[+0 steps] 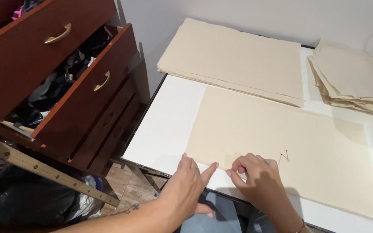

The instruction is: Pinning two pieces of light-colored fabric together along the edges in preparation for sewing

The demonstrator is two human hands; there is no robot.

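Note:
A large cream sheet (pixel 277 142) lies flat on the white table (pixel 169 125). My left hand (pixel 188 185) rests at the sheet's near edge, index finger stretched out along it, holding nothing. My right hand (pixel 257 177) sits just to the right, its fingers curled with the tips pinching or pressing the sheet's near edge. Two thin pins (pixel 285 156) lie crossed on the sheet just right of my right hand.
A thick stack of cream sheets (pixel 234 60) lies at the table's back, a second uneven stack (pixel 355 77) at back right. A red-brown drawer chest (pixel 61 77) stands left with two drawers open, full of dark cloth. A wooden ruler (pixel 44 168) leans below it.

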